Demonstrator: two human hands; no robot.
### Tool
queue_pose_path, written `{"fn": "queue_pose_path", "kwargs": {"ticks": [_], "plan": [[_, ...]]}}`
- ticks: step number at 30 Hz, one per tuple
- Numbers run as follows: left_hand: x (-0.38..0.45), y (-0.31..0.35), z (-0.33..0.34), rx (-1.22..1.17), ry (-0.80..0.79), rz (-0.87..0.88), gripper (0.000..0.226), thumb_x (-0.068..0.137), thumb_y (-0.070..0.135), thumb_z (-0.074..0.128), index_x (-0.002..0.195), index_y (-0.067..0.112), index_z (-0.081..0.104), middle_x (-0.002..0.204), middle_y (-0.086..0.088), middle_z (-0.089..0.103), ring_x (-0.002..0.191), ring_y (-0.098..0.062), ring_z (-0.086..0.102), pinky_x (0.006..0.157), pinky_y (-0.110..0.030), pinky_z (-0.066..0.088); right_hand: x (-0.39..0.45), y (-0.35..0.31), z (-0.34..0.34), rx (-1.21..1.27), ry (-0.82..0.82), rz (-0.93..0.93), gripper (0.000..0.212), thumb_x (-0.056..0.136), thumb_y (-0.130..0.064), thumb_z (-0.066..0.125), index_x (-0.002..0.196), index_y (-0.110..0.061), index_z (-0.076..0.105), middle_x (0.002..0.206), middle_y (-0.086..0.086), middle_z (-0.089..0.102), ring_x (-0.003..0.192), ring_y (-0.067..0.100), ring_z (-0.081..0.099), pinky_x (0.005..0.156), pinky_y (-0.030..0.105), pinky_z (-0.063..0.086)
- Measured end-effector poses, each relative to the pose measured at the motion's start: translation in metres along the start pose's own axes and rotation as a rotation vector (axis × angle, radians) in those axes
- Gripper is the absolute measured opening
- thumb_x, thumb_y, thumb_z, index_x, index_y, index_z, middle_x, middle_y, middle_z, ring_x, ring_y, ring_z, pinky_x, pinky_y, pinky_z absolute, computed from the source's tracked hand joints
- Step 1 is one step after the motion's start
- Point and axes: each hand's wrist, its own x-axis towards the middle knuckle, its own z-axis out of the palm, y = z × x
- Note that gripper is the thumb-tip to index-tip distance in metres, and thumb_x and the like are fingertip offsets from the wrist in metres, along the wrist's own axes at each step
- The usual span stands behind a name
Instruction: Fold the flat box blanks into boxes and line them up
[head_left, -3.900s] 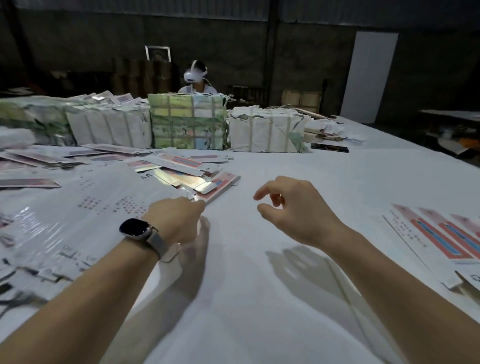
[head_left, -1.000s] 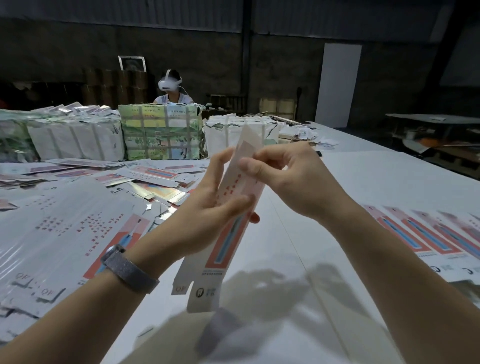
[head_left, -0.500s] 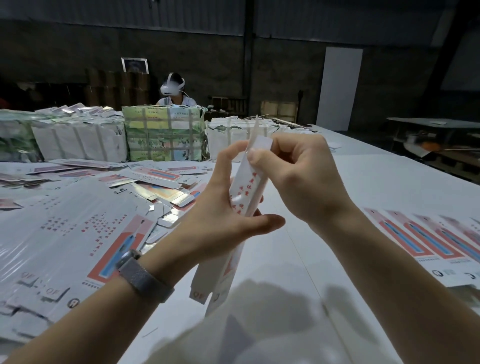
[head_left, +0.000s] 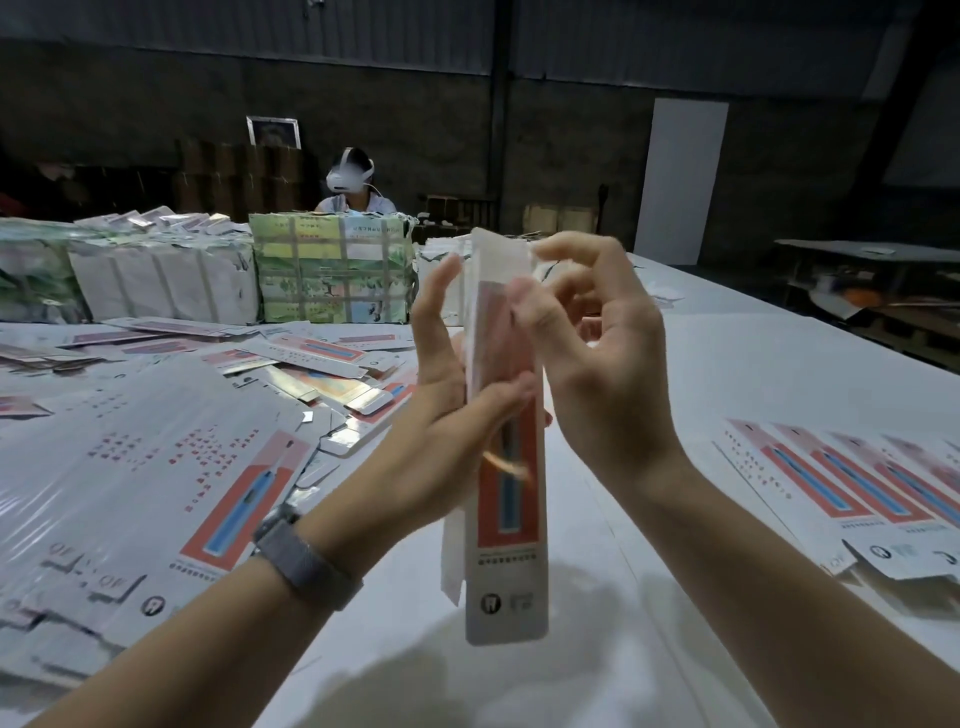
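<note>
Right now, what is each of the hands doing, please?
Left hand: holds the box blank, thumb curled across its front.
Right hand: fingers curled at the blank's top end; motion blur hides whether it grips.

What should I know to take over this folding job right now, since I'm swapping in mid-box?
Left hand: grips the upright box blank at mid-height, thumb across its printed face.
Right hand: fingers curled at the blank's top end, working the flap; blurred, so the exact hold is unclear.
Supplies: wrapped stack of flat blanks on the left, loose blanks beyond it.
Done: a row of pieces lies lined up on the right.
Left: finish closing this one, add it to the row, continue through the stack.
</note>
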Motion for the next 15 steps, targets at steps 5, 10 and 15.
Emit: {"fn": "queue_pose_path", "kwargs": {"ticks": [5, 10, 15], "plan": [[0.002, -0.005, 0.0, -0.212, 0.071, -0.048, 0.055, 0.101, 0.026, 0.053, 0.139, 0.057, 0.03, 0.123, 0.005, 0.066, 0.106, -0.03, 0.071, 0.072, -0.049, 0.061, -0.005, 0.011, 0.007, 0.156, -0.167, 0.258, 0.022, 0.094, -0.047, 0.052, 0.116, -0.046, 0.049, 0.106, -0.005, 0.06, 0.095, 0.013, 0.064, 0.073, 0.042, 0.062], [0.002, -0.009, 0.003, -0.144, 0.106, -0.03, 0.046, 0.099, 0.03, 0.055, 0.134, 0.052, 0.034, 0.107, 0.005, 0.07, 0.099, -0.018, 0.071, 0.075, -0.031, 0.059, -0.012, 0.01, 0.013, 0.307, -0.139, 0.254, 0.02, 0.096, -0.036, 0.048, 0.114, -0.035, 0.057, 0.101, -0.007, 0.068, 0.097, 0.018, 0.066, 0.085, 0.043, 0.059], [0.001, -0.011, 0.004, -0.117, 0.065, -0.051, 0.043, 0.097, 0.027, 0.054, 0.13, 0.047, 0.035, 0.104, 0.001, 0.069, 0.095, -0.017, 0.07, 0.077, -0.03, 0.057, -0.015, 0.013, 0.012, 0.346, -0.128, 0.199, 0.016, 0.101, -0.02, 0.044, 0.104, -0.026, 0.058, 0.088, -0.014, 0.066, 0.091, 0.018, 0.066, 0.084, 0.048, 0.057]]}}
